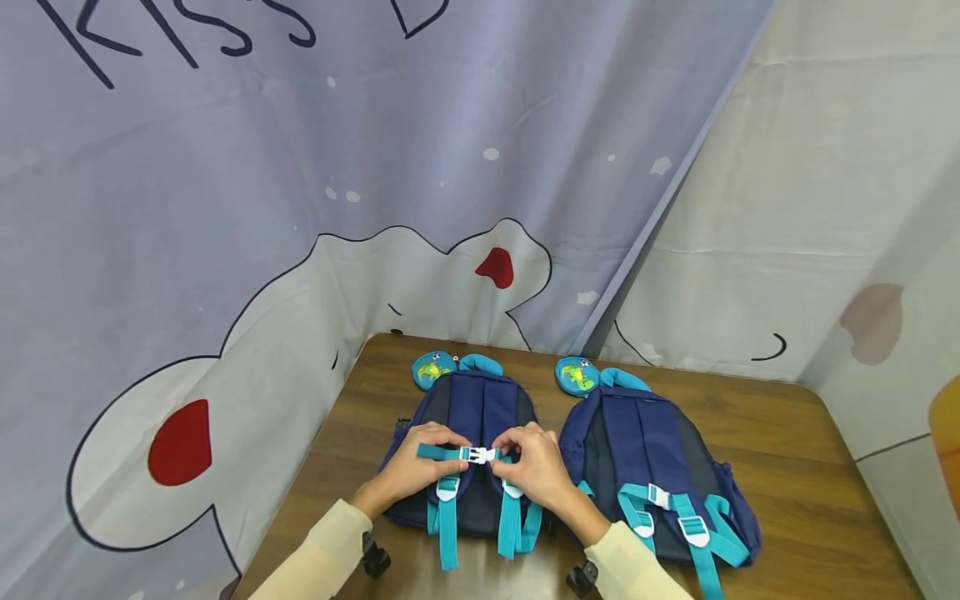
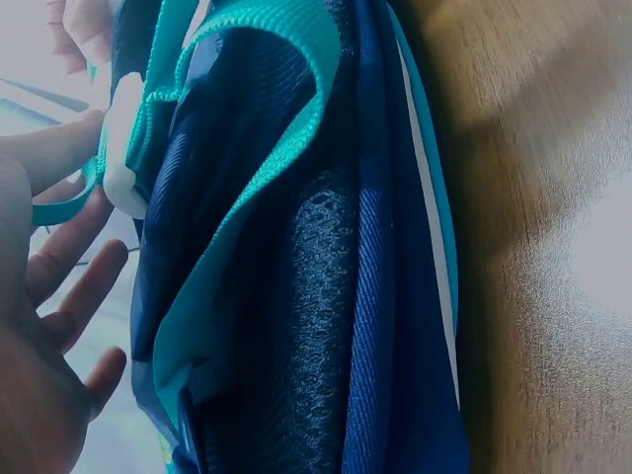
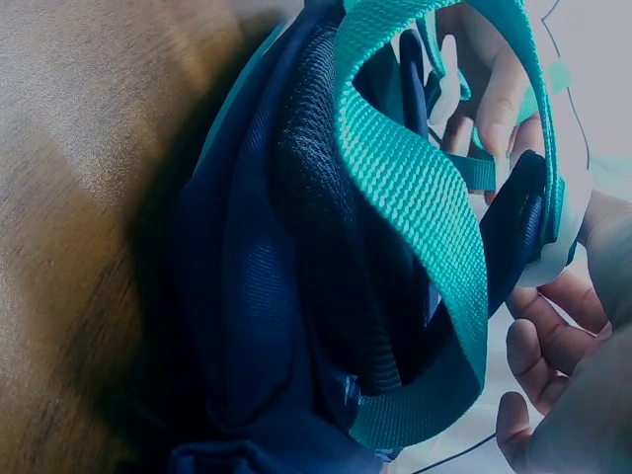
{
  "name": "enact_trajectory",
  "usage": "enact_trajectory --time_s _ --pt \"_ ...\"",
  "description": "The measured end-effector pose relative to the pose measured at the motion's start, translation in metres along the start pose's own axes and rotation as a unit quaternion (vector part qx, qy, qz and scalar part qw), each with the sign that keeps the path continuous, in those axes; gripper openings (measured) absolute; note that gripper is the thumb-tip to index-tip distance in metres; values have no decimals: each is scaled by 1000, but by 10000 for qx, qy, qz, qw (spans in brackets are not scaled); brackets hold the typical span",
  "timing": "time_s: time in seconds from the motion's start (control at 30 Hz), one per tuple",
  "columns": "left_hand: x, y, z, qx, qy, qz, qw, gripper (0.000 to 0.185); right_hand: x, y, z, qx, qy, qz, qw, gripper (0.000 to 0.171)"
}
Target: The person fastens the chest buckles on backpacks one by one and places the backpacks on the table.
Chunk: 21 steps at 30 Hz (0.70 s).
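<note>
A navy backpack [image 1: 482, 400] with turquoise straps lies back side up on the table. Over its middle, a white side-release buckle [image 1: 478, 455] lies level between both hands. My left hand [image 1: 416, 461] pinches the buckle's left end where the turquoise chest strap [image 1: 433, 452] passes through, the strap's tail sticking out leftward. From the other side, my right hand [image 1: 536, 467] pinches the buckle's right end between thumb and finger. The two halves meet; whether they are fully locked I cannot tell. In the left wrist view, the left hand's other fingers [image 2: 94, 286] are spread beside the shoulder strap.
To the right lies a second navy backpack [image 1: 645, 433], its white chest buckle [image 1: 658, 497] joined. Round turquoise pouches [image 1: 433, 368] with a cartoon figure sit by the top handles. Below the hands hang loose strap ends [image 1: 447, 533]. Printed curtains [image 1: 450, 167] stand behind the wooden table [image 1: 810, 467].
</note>
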<state>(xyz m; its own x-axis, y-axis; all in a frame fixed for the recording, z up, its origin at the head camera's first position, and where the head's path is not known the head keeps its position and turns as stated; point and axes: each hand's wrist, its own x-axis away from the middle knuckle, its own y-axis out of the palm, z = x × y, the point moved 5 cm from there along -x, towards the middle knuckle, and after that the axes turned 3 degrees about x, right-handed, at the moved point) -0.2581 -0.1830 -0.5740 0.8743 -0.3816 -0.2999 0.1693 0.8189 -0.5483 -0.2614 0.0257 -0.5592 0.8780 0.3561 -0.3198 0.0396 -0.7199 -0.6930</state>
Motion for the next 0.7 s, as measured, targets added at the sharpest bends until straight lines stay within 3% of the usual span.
enact_trajectory --time_s 0.23,0.7 --pt "0 5 1 -100 190 -179 9996 27 0 4 1 -73 -28 -57 10000 15" --pt "1 8 1 -482 242 -114 9985 25 -2 3 -1 -46 -125 -489 9987 21"
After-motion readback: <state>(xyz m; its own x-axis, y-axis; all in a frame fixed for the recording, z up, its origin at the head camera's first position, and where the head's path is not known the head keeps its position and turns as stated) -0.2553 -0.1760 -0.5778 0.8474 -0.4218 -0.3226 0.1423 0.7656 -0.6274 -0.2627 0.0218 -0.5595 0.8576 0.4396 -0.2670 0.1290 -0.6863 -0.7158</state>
